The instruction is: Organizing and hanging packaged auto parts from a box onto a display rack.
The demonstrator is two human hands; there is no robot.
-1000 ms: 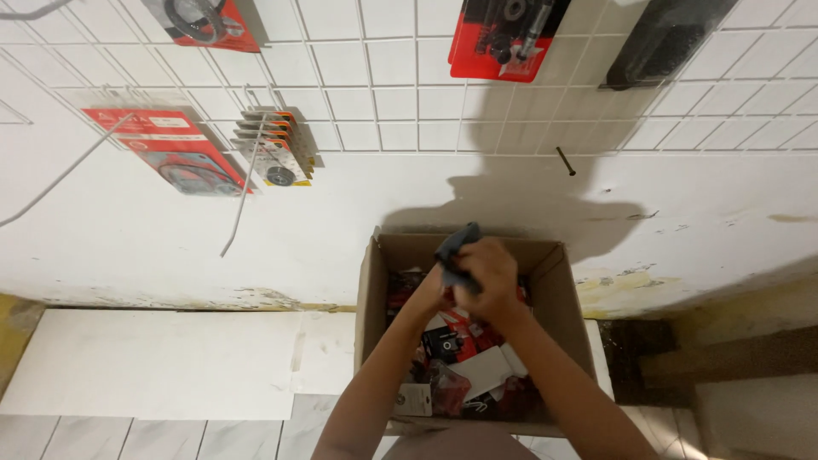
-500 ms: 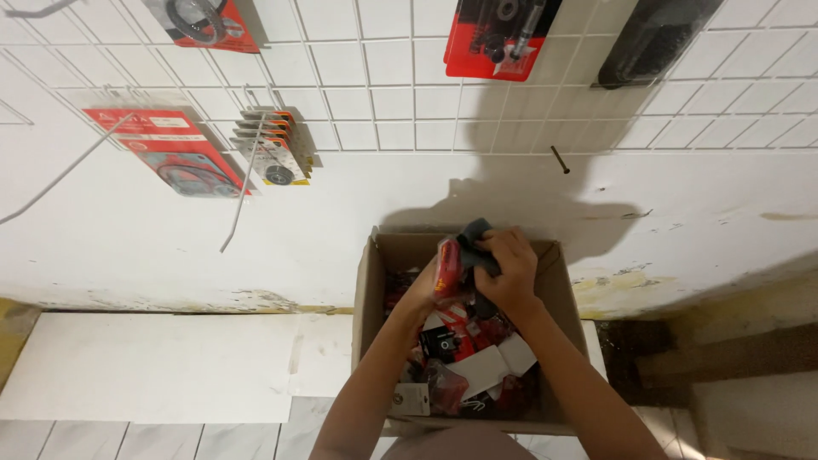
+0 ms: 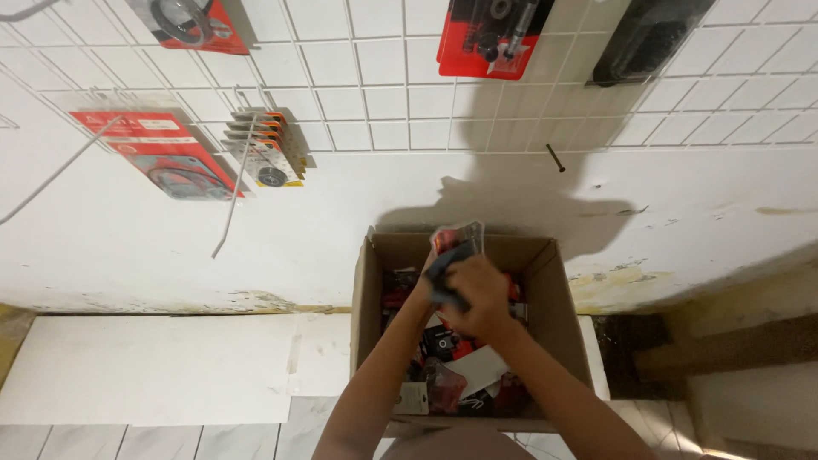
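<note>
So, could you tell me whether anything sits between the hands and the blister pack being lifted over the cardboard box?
Nothing visible does. Both the right hand and the left hand already grip the clear blister pack, held above the open cardboard box. The other packaged items lie below it inside the box.

A white wire grid panel [image 3: 383, 77] hangs against the white wall [image 3: 128, 247]. On it hang several blister packs: a red one with a black ring [image 3: 192, 21] at the upper left, a larger red pack [image 3: 162, 153] lower down, a small stack of orange and grey packs [image 3: 266, 146] just beside it, a red and black pack [image 3: 490, 34] near the top middle, and a black item [image 3: 643, 38] at the upper right. A dark nail [image 3: 555, 158] sticks out of the wall below the grid. White boards [image 3: 153, 366] lie on the floor along the wall's foot.
</note>
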